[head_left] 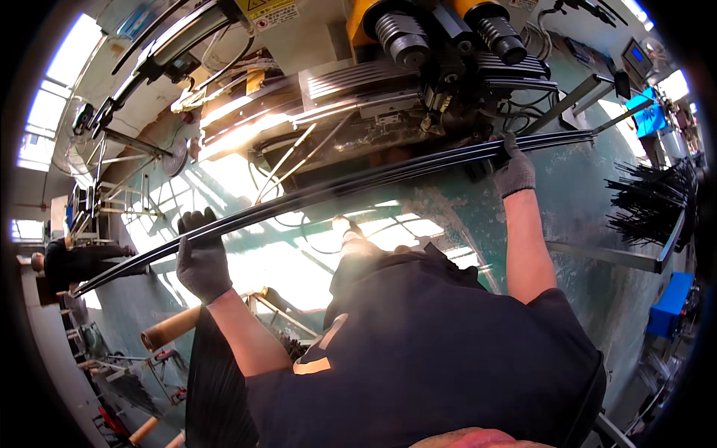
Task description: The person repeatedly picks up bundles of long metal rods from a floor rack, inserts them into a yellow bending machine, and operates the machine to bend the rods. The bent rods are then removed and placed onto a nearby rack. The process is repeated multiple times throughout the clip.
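A bundle of long, thin black rods (336, 188) stretches across in front of me, its left end lower and its right end higher. My left hand (203, 257), in a dark grey work glove, is closed round the bundle left of the middle, with fingertips showing beyond it. Near the right end my right hand (515, 170), gloved the same way, grips the rods with its thumb pointing up. Both arms are spread wide. I cannot make out whether the rods are solid or hollow.
Beyond the bundle stands a machine with a ribbed metal bed (351, 81) and coiled springs (402, 37). A rack of black rods (650, 205) and a blue box (670, 305) are at right. Lower left lies a brown tube (170, 328). Another person (86, 261) is at far left.
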{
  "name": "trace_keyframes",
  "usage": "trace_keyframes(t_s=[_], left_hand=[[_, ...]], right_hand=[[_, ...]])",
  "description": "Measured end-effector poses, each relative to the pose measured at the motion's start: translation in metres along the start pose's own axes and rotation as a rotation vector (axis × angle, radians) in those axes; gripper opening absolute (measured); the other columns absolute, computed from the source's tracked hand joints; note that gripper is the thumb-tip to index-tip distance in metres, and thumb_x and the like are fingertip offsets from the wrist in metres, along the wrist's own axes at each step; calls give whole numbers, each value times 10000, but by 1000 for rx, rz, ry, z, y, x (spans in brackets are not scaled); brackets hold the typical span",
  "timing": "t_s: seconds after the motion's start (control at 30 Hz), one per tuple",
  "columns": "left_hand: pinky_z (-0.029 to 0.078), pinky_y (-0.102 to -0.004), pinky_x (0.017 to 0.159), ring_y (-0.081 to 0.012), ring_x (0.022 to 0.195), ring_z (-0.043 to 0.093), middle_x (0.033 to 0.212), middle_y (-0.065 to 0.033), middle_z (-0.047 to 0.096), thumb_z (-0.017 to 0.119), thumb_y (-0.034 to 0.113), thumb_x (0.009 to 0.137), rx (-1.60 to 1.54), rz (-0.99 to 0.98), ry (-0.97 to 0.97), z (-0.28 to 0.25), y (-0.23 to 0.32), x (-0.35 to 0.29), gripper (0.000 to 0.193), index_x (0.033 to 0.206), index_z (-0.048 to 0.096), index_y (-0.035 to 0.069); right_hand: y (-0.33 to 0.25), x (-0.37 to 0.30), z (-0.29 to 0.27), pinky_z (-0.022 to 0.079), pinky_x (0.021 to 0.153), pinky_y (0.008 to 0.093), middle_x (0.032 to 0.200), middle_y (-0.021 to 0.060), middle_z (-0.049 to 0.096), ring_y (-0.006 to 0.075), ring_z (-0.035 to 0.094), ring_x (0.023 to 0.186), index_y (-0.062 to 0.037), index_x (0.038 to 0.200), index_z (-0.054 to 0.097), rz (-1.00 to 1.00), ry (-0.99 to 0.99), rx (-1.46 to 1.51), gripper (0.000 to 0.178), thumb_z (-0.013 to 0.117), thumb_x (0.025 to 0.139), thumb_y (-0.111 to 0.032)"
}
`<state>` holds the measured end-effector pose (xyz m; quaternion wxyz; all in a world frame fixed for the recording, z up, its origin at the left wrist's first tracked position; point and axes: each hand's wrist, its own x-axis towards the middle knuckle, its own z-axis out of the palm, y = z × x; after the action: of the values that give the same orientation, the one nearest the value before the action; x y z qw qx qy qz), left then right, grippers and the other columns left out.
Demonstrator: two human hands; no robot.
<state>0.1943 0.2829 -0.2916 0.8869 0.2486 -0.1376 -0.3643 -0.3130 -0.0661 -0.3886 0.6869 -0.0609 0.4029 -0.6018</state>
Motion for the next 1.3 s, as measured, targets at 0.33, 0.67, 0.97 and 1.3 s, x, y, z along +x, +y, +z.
trace_keyframes(t_s=[0.33, 0.67, 0.97, 1.3], left_hand=[[543, -479, 1020, -317, 996, 669, 1016, -189, 681, 539, 146, 1057, 87, -103, 281, -74, -19, 152, 213, 1075, 623, -50], [521, -476, 1066, -323, 1134, 663, 1161, -192, 697, 543, 187, 1064, -16, -190, 98, -58, -33, 220, 284, 1177, 634, -57], [579, -491, 1012, -346, 1087, 673, 1140, -224, 673, 513, 148, 1074, 23, -179, 473, -72, -72, 242, 292, 1204, 580, -105], [559, -395, 1033, -286, 1105, 666, 1157, -147, 677, 637, 115, 1001, 122, -323, 270, -36, -157, 231, 218, 1174, 604, -15]], right_hand=[[29, 35, 95, 578, 901, 439, 1072, 110, 705, 279, 680, 1001, -15, 1158, 636, -115, -156, -35, 216, 639, 1022, -183], [53, 106, 145, 568, 866, 412, 1129, 62, 703, 249, 682, 1009, -107, 1268, 626, -382, -102, -239, 298, 695, 985, -172], [59, 85, 191, 564, 777, 367, 1057, 51, 714, 221, 695, 924, -52, 1207, 675, -328, 29, -102, 356, 731, 943, -283], [82, 104, 199, 524, 640, 351, 923, 41, 692, 184, 650, 752, -81, 1084, 729, -295, 199, -155, 358, 649, 982, -415]])
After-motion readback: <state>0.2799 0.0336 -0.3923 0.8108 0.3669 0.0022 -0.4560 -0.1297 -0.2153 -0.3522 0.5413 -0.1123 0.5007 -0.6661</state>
